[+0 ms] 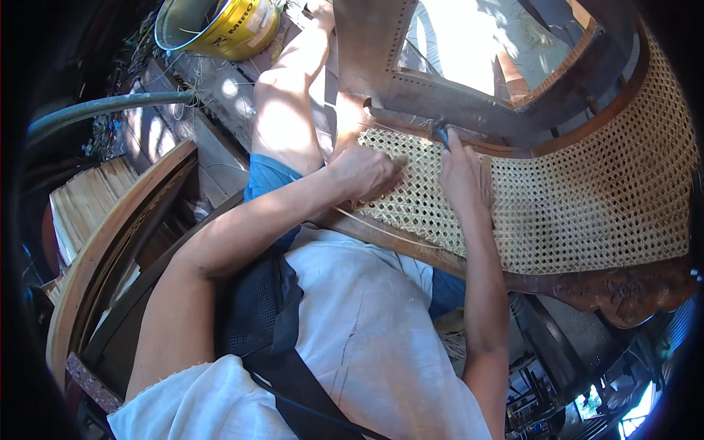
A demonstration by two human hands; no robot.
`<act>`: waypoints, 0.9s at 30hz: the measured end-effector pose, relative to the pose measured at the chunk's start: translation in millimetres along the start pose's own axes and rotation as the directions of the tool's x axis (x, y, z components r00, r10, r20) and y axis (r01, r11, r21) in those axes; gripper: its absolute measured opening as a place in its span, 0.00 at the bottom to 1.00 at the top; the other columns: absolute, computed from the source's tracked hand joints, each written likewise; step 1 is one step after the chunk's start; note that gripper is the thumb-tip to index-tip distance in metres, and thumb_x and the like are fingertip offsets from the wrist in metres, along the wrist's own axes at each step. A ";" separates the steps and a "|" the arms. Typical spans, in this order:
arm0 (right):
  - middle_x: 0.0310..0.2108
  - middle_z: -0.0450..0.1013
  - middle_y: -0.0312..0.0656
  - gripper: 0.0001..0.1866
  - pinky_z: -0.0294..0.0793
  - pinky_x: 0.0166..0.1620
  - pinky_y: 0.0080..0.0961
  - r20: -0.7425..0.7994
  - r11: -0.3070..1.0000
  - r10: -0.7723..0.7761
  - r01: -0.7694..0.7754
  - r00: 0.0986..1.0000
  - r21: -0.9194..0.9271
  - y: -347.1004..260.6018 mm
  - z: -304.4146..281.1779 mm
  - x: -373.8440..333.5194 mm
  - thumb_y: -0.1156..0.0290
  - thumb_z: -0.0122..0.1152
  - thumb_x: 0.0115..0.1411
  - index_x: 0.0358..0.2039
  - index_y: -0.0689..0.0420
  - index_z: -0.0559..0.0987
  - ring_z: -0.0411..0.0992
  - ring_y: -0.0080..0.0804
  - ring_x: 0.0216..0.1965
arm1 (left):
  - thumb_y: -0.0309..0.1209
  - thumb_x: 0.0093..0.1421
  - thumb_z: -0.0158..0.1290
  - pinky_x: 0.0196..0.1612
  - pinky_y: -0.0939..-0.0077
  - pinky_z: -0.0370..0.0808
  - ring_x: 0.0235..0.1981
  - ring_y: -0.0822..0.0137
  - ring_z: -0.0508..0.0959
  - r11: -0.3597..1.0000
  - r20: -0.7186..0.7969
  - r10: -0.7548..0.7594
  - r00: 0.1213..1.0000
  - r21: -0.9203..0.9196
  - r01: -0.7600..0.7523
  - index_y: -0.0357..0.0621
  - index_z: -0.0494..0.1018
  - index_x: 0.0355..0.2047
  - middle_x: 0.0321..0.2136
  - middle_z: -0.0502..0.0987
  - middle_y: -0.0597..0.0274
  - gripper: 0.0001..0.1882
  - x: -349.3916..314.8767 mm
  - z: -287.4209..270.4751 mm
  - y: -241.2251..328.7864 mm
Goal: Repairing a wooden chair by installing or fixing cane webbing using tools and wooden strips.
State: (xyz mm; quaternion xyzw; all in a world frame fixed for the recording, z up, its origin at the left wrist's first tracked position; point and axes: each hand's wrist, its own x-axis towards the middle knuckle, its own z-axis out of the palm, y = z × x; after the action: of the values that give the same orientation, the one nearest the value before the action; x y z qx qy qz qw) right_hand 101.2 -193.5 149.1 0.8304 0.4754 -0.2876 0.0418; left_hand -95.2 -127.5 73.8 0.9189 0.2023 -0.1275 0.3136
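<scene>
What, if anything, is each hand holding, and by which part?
Right hand: a dark tool, gripped by its near part, far end exposed. Left hand: at the woven cane; whether it grips anything can't be told.

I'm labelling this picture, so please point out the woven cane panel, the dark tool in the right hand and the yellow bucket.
Woven cane panel [568, 205], head view: middle of the weave.
Dark tool [441, 133], head view: its exposed part.
Yellow bucket [246, 35], head view: outer wall.
</scene>
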 end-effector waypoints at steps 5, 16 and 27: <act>0.39 0.74 0.52 0.24 0.73 0.43 0.46 -0.040 0.996 -0.074 0.076 0.996 0.044 -13.8 9.5 5.3 0.66 0.50 0.67 0.63 0.49 0.67 0.76 0.52 0.41 | 0.46 0.69 0.42 0.31 0.56 0.78 0.26 0.50 0.81 0.996 -0.040 -0.004 0.999 -0.089 0.000 0.44 0.71 0.53 0.25 0.80 0.51 0.22 -21.2 -23.1 -3.2; 0.45 0.73 0.56 0.25 0.73 0.47 0.46 -0.095 0.992 -0.125 0.124 0.988 -0.017 -19.3 13.0 9.1 0.68 0.47 0.66 0.64 0.53 0.65 0.77 0.54 0.42 | 0.47 0.68 0.41 0.33 0.54 0.78 0.27 0.48 0.81 0.989 -0.090 -0.070 0.994 -0.134 0.057 0.49 0.73 0.55 0.25 0.80 0.50 0.23 -25.7 -16.2 -4.7; 0.25 0.68 0.44 0.11 0.65 0.30 0.33 0.073 0.771 0.020 -0.062 0.997 0.634 9.4 -31.5 -141.4 0.64 0.51 0.67 0.39 0.60 0.72 0.67 0.29 0.25 | 0.52 0.71 0.39 0.48 0.77 0.78 0.47 0.66 0.80 -0.722 -0.089 0.352 0.932 -0.659 0.210 0.31 0.69 0.55 0.43 0.80 0.52 0.32 -13.4 -5.7 -79.7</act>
State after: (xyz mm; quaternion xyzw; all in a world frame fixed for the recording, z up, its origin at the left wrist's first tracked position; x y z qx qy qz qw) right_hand 68.6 -296.1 246.5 0.7966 0.3306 -0.4557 -0.2200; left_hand -142.4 -70.3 41.3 0.0252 0.0424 0.0360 0.9981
